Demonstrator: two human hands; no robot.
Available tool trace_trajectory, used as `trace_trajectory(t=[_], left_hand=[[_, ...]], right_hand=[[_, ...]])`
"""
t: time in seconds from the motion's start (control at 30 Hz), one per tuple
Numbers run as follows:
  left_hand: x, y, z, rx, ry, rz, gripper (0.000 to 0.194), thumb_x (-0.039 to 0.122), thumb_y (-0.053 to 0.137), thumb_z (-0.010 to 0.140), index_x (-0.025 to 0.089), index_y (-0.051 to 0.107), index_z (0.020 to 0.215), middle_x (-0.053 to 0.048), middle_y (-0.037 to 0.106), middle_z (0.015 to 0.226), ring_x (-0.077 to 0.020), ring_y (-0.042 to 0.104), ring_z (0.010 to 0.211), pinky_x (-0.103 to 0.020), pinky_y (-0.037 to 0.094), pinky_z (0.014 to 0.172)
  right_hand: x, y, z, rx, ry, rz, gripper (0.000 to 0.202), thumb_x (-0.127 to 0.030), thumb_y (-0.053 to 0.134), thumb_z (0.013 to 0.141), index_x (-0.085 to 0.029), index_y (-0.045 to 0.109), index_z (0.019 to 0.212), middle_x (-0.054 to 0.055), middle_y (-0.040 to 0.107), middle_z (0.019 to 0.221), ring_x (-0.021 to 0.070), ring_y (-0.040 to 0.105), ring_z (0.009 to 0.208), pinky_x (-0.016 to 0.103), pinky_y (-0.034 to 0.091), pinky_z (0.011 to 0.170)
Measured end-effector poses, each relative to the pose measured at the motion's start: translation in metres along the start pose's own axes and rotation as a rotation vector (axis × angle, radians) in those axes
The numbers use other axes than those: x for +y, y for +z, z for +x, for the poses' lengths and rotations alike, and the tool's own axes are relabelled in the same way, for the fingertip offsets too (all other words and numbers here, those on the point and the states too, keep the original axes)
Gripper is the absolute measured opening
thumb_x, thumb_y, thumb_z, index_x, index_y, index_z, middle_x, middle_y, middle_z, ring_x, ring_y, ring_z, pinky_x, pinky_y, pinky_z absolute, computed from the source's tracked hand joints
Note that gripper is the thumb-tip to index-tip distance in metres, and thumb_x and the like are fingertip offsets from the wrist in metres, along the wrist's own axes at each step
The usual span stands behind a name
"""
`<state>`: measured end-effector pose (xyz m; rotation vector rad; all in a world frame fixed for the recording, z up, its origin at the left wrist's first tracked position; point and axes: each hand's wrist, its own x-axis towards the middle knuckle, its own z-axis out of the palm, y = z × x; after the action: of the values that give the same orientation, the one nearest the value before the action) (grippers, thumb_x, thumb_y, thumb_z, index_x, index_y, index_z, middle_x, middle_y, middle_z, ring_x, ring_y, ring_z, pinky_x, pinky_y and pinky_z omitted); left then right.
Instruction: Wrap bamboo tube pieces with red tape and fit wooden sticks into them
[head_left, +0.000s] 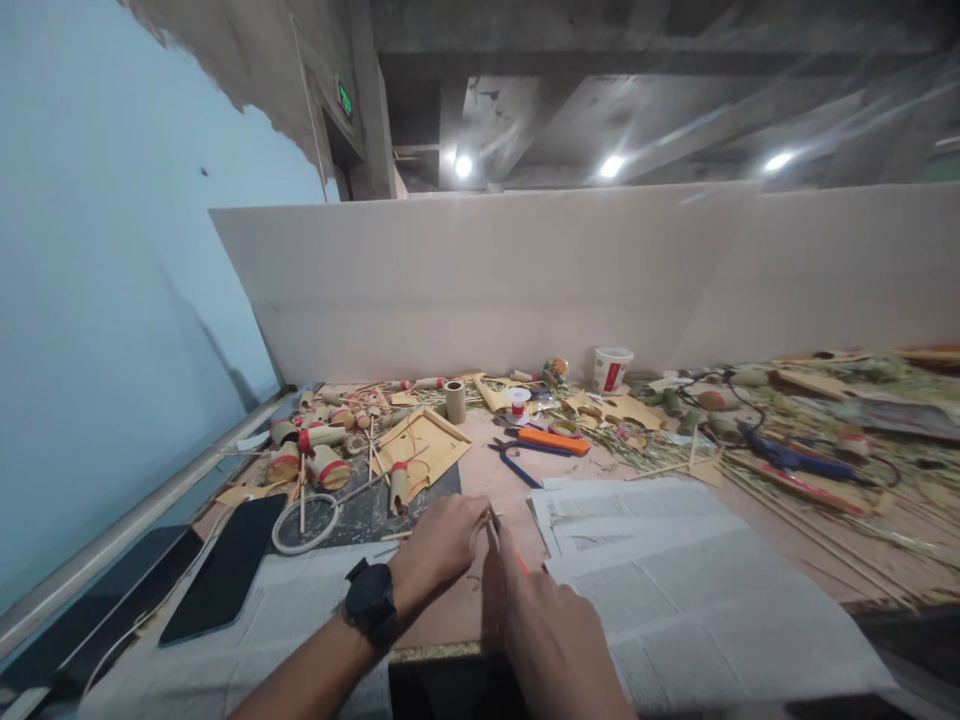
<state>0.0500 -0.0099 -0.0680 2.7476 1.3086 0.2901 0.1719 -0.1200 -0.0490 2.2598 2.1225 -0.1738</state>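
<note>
My left hand (450, 535), wearing a black watch (371, 600), is closed in a pinch over the bare tabletop. What its fingertips hold is too small to make out; a short pale tip shows beside them. Close against it, my right hand (551, 625) is closed round a slim knife-like tool (523, 562) with red on its handle, its dark narrow end by the left fingertips. Beyond the hands lie blue-handled pliers (520, 466) and an orange utility knife (553, 441). A thin wooden panel with a raised edge (431, 450) leans behind the left hand.
Newspaper sheets (675, 590) cover the right front. At left are a black phone (225, 565), a white ring (306, 523) and several bamboo pieces (330, 466). Farther back stand a bamboo tube (455, 402), a spool (517, 403) and a paper cup (612, 370). A blue glue gun (799, 458) lies right.
</note>
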Motion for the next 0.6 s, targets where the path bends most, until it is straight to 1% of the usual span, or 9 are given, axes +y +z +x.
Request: trace_trajectory(t=[0.1, 0.2, 0.37, 0.43, 0.6], left_hand=[[0.0, 0.003, 0.0, 0.018, -0.02, 0.006, 0.026, 0.023, 0.038, 0.099, 0.022, 0.06, 0.087, -0.008, 0.073, 0.089, -0.0223, 0.068, 0.083, -0.03, 0.036, 0.063], [0.0, 0.002, 0.0, 0.023, -0.02, 0.003, 0.024, 0.023, 0.039, 0.099, 0.021, 0.06, 0.086, -0.008, 0.073, 0.089, -0.0225, 0.068, 0.084, -0.03, 0.036, 0.064], [-0.001, -0.001, -0.001, 0.011, -0.012, -0.008, 0.026, 0.024, 0.037, 0.099, 0.022, 0.06, 0.088, -0.008, 0.073, 0.089, -0.0226, 0.067, 0.083, -0.03, 0.038, 0.065], [-0.001, -0.001, -0.001, -0.003, -0.022, -0.011, 0.027, 0.025, 0.037, 0.099, 0.022, 0.062, 0.09, -0.008, 0.073, 0.09, -0.0228, 0.067, 0.085, -0.03, 0.039, 0.067], [0.0, -0.002, 0.0, -0.021, -0.023, -0.013, 0.027, 0.026, 0.037, 0.1, 0.021, 0.063, 0.093, -0.01, 0.073, 0.093, -0.0233, 0.068, 0.087, -0.03, 0.041, 0.07]], right_hand=[[0.003, 0.005, 0.001, 0.052, -0.033, -0.002, 0.066, -0.005, 0.044, 0.092, -0.022, 0.03, 0.155, 0.013, 0.074, 0.083, 0.0274, 0.076, 0.076, 0.027, 0.051, 0.059], [0.005, 0.006, -0.001, 0.073, -0.028, -0.01, 0.067, -0.004, 0.044, 0.092, -0.024, 0.031, 0.154, 0.013, 0.074, 0.085, 0.0255, 0.076, 0.075, 0.024, 0.049, 0.058], [0.002, -0.003, -0.003, 0.005, -0.005, 0.017, 0.068, -0.004, 0.043, 0.093, -0.023, 0.026, 0.157, 0.014, 0.075, 0.089, 0.0275, 0.076, 0.08, 0.027, 0.052, 0.061], [0.001, -0.006, -0.003, -0.008, -0.009, 0.01, 0.067, -0.004, 0.043, 0.093, -0.022, 0.028, 0.156, 0.015, 0.075, 0.089, 0.0279, 0.076, 0.081, 0.028, 0.052, 0.061], [0.002, -0.003, -0.004, 0.038, -0.021, -0.031, 0.068, -0.001, 0.043, 0.091, -0.023, 0.034, 0.154, 0.013, 0.074, 0.086, 0.027, 0.076, 0.075, 0.026, 0.052, 0.058]])
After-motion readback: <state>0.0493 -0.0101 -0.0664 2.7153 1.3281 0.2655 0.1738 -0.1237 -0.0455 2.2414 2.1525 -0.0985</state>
